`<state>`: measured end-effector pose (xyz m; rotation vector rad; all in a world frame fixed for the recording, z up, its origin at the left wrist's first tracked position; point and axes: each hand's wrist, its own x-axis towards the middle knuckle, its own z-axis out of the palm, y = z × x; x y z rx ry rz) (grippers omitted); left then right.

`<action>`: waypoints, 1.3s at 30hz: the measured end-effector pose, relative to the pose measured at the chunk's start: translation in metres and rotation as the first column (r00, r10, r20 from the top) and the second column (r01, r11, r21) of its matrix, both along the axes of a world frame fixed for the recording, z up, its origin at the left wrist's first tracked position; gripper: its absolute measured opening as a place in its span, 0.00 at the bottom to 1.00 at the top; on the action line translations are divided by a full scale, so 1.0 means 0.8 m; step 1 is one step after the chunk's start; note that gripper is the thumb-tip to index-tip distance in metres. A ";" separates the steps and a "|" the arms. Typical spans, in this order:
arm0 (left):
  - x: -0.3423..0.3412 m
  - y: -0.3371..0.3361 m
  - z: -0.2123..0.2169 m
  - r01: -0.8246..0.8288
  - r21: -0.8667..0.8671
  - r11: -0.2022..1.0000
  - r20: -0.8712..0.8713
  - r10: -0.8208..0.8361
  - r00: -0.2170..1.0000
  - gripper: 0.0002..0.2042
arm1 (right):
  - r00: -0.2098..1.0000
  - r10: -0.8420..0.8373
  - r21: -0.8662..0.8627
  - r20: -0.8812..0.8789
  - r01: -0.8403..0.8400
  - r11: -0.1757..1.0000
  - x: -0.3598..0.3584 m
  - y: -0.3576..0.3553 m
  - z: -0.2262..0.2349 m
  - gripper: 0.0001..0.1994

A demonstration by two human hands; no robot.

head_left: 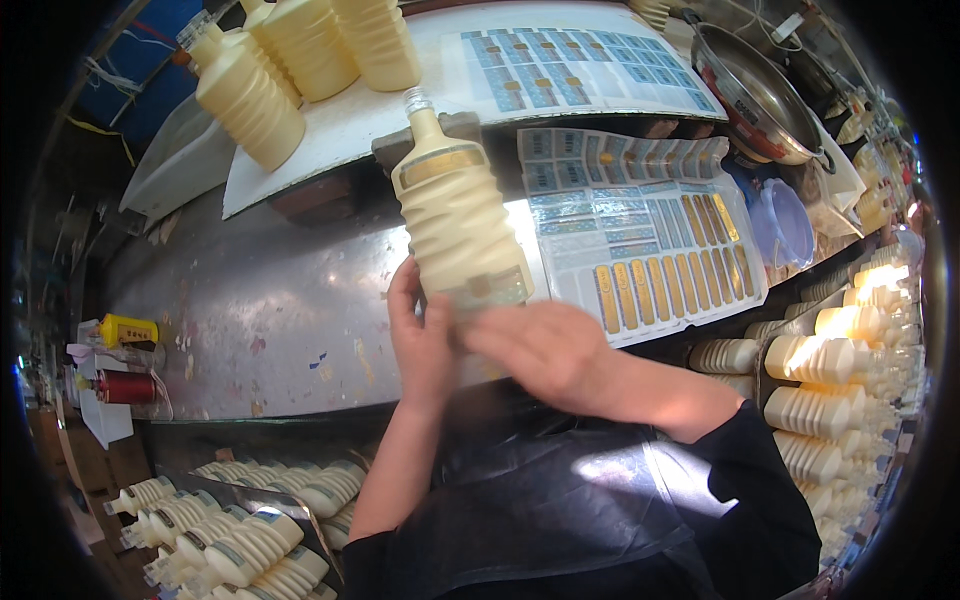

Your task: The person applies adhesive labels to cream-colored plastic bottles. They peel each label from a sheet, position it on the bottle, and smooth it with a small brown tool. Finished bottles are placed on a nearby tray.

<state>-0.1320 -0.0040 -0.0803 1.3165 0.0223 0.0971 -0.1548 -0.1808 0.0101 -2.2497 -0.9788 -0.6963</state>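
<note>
A cream plastic bottle (457,215) with a ribbed body and a clear threaded neck lies on the bench, neck pointing away from me. A gold and grey band label is on its shoulder and a pale label (490,285) near its base. My left hand (422,335) is wrapped round the left side of the base, thumb on top. Across the base end, my right hand (545,345) is blurred, its fingers stretched out flat and pointing left. Right of the bottle, sheets of gold and blue stickers (650,260) lie flat.
Several cream bottles (250,105) stand at the back left on a white board (440,60), beside more sticker sheets (585,70). A pan (755,90) and a lilac bucket (780,225) are at the right. Bottles fill crates at lower left (240,540) and right (815,405).
</note>
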 end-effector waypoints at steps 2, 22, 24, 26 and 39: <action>0.000 -0.001 0.000 -0.005 -0.027 1.000 -0.009 0.005 1.000 0.30 | 0.992 -0.074 0.025 -0.101 0.077 0.997 -0.007 -0.002 0.001 0.16; -0.001 -0.013 -0.001 -0.052 0.082 0.995 0.027 0.050 0.998 0.27 | 0.645 -0.034 0.413 -0.763 0.528 0.742 -0.001 -0.033 -0.038 0.15; 0.000 -0.009 -0.013 -0.064 0.170 0.983 0.052 0.056 0.997 0.26 | 0.604 -0.194 0.211 -0.773 0.533 0.819 0.007 -0.035 -0.036 0.14; 0.002 -0.009 -0.015 -0.074 0.247 0.966 0.072 0.058 0.996 0.26 | 0.616 -0.229 0.251 -0.754 0.592 0.766 0.018 -0.045 -0.054 0.14; -0.004 -0.004 -0.025 -0.064 0.347 0.936 0.100 0.031 0.995 0.28 | 0.403 0.035 0.237 -0.915 0.466 0.852 0.038 -0.028 -0.041 0.24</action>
